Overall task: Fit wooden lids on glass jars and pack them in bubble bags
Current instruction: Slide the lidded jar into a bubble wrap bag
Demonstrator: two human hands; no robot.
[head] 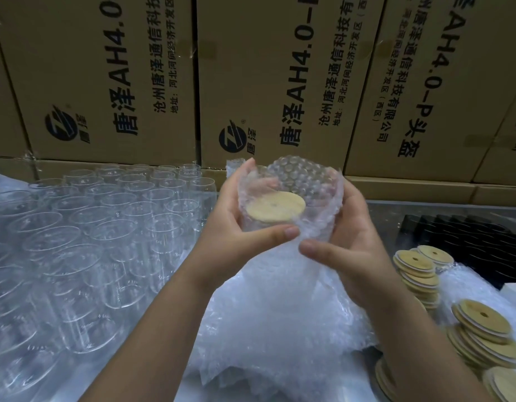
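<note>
The left hand [236, 227] and right hand [342, 242] curled their fingers round a bubble bag [309, 192] held up between them, a wooden lid [275, 206] showing inside its open mouth, with empty glass jars [85, 236] standing at left and stacked lids [419, 271] at right

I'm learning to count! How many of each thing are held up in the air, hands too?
hands: 2 (left hand, right hand)
bubble bag: 1
wooden lid: 1
glass jar, mostly hidden by the bag: 1
Total: 5
The loose jars and lids on the table are too many to count surely.
</note>
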